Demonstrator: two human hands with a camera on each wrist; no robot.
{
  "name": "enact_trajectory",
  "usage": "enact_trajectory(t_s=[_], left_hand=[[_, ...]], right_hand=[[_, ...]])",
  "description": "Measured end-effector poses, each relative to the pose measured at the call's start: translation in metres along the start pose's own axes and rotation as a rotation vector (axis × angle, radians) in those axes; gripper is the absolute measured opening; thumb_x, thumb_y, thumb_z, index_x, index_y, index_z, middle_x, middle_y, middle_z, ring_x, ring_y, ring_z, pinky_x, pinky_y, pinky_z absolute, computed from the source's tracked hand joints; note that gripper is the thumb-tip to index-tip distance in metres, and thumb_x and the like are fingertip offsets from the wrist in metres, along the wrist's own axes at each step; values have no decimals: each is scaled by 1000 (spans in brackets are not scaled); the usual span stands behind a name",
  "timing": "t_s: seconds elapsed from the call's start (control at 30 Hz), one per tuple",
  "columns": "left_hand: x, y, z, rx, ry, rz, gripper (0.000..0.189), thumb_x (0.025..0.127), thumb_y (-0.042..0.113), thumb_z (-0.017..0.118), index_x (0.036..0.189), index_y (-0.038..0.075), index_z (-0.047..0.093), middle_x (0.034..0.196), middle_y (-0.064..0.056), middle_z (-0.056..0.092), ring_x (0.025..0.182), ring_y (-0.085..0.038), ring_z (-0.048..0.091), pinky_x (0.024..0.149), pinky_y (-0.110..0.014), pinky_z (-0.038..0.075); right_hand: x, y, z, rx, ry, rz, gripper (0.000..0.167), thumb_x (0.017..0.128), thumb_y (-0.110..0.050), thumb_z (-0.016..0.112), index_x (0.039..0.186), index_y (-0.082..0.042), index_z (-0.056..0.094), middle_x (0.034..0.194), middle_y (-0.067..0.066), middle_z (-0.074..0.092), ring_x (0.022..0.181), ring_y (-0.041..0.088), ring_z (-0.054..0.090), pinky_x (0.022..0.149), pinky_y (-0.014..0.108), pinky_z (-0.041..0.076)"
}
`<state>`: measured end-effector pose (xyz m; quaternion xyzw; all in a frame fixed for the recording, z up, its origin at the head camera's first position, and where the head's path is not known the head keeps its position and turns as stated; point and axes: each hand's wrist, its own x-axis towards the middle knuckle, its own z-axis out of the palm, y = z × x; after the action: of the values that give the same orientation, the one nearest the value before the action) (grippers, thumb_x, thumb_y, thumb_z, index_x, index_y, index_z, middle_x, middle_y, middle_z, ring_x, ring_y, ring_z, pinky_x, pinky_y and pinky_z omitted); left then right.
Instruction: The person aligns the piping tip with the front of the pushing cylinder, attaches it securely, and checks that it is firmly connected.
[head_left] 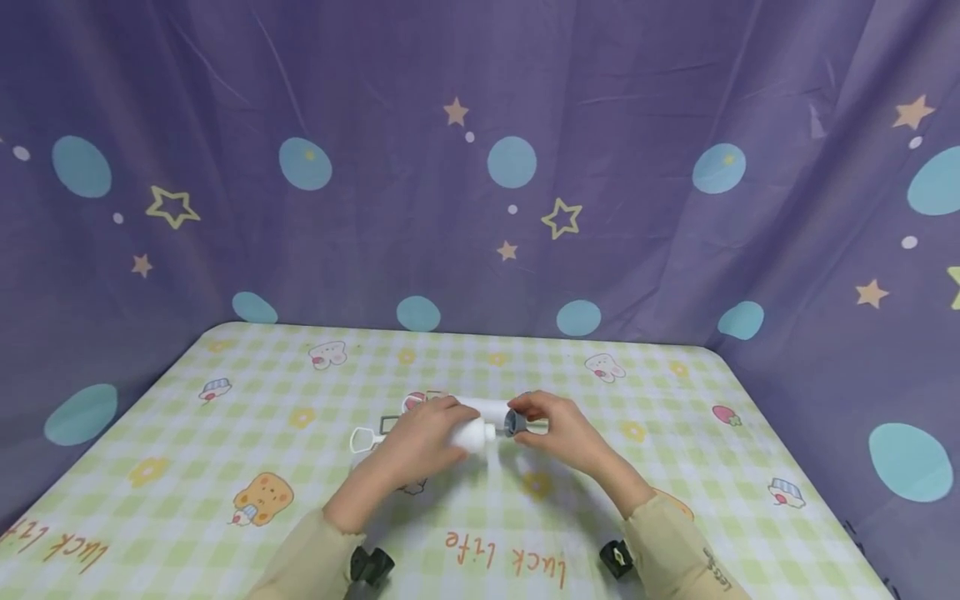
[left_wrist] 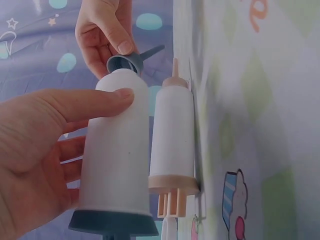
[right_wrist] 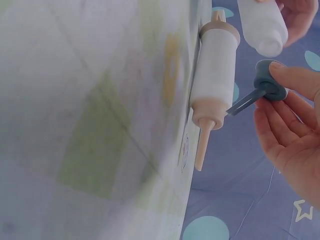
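My left hand (head_left: 423, 437) grips a white syringe-like barrel (left_wrist: 117, 160), its thumb lying along the upper side. A grey-blue collar (left_wrist: 112, 222) circles the barrel's rear end, and its narrower white neck points to the right hand. Between thumb and fingers, my right hand (head_left: 562, 429) pinches a grey-blue nozzle cap (right_wrist: 265, 77) with a thin spout. The cap's open end faces the barrel's neck, a small gap apart in the right wrist view. Close behind lies a second white barrel (right_wrist: 215, 70) with a beige nozzle and beige rear collar.
A checked tablecloth (head_left: 300, 375) with printed animals and flowers covers the table. Left of the left hand show a white loop handle (head_left: 363, 439) and a grey one (head_left: 387, 423). A purple curtain (head_left: 420, 233) hangs behind the table and around its sides.
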<state>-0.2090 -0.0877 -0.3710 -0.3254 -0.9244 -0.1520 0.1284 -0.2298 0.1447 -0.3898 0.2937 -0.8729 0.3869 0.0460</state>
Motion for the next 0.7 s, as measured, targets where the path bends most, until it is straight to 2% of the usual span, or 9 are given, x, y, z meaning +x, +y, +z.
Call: enact_trajectory(t_s=[0.13, 0.3, 0.53, 0.7], left_hand=[[7, 1, -2, -17, 48, -28, 44, 67, 21, 78, 108, 13, 64, 100, -2, 64, 89, -20, 59, 75, -37, 45], [11, 4, -4, -70, 69, -73, 42, 67, 19, 79, 106, 13, 62, 101, -1, 65, 87, -19, 58, 75, -37, 44], [14, 6, -4, -76, 88, -28, 42, 67, 16, 79, 106, 12, 63, 101, -2, 65, 89, -20, 59, 78, -36, 46], [15, 7, -4, -27, 93, -11, 42, 66, 18, 79, 105, 13, 64, 100, -1, 65, 88, -19, 59, 77, -35, 45]], right_hand=[[3, -3, -2, 8, 2, 3, 35, 76, -11, 72, 109, -9, 59, 104, 0, 64, 92, 14, 62, 85, 29, 48], [4, -8, -3, -1, 14, -16, 34, 75, -13, 73, 106, -12, 59, 101, -1, 65, 91, 13, 62, 85, 30, 49], [4, -12, -3, -7, 33, -29, 34, 75, -13, 73, 106, -12, 60, 102, 0, 65, 90, 13, 62, 82, 30, 50], [4, -14, -3, -18, 35, -57, 34, 76, -13, 73, 107, -10, 60, 102, 1, 65, 91, 14, 62, 81, 30, 50]])
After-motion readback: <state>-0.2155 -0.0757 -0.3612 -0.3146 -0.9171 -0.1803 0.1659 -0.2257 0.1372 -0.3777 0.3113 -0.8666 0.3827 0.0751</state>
